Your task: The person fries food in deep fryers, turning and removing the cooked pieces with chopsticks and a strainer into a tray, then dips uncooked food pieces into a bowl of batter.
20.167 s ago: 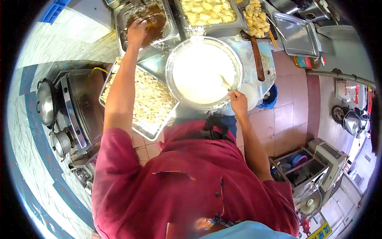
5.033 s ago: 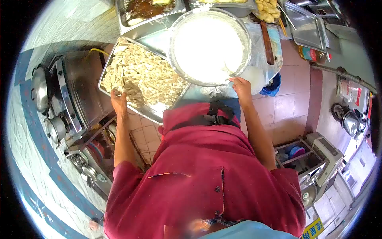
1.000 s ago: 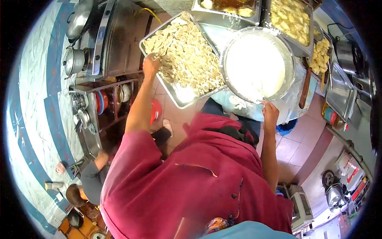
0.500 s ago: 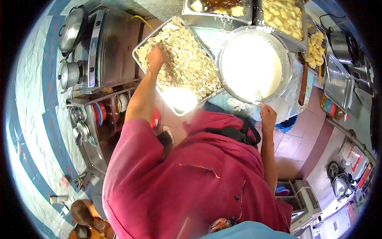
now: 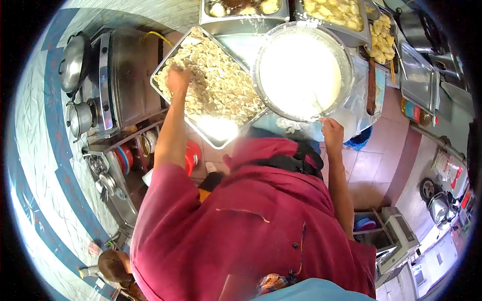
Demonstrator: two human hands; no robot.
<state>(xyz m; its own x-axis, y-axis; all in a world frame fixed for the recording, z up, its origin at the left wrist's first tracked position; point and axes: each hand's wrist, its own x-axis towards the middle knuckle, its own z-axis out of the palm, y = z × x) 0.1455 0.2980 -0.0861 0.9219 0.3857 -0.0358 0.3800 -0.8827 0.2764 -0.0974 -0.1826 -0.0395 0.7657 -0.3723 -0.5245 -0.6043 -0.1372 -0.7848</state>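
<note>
My left hand point(image 5: 179, 80) is down among pale, flat food pieces point(image 5: 221, 85) in a metal tray point(image 5: 183, 42). Its fingers look curled into the pieces, and the fingertips are hidden. To the right stands a large round tub point(image 5: 348, 75) of white batter point(image 5: 301, 70), its surface washed out by glare. At the tub's near edge, my right hand point(image 5: 332, 134) is closed round the end of a thin-handled utensil point(image 5: 317, 104). The utensil's lower end is in the batter, so its kind cannot be made out.
Behind the tub are a pan of dark liquid point(image 5: 243, 7) and a tray of yellowish battered pieces point(image 5: 334, 12). A brown-handled tool point(image 5: 370, 88) lies at the right. A stove with a lidded pot point(image 5: 79, 120) is on the left. A person's head point(image 5: 111, 266) shows at lower left.
The whole view has shifted, with the tray and tub now further left. My left hand remains among the pieces, and my right hand still holds the utensil at the tub's edge.
</note>
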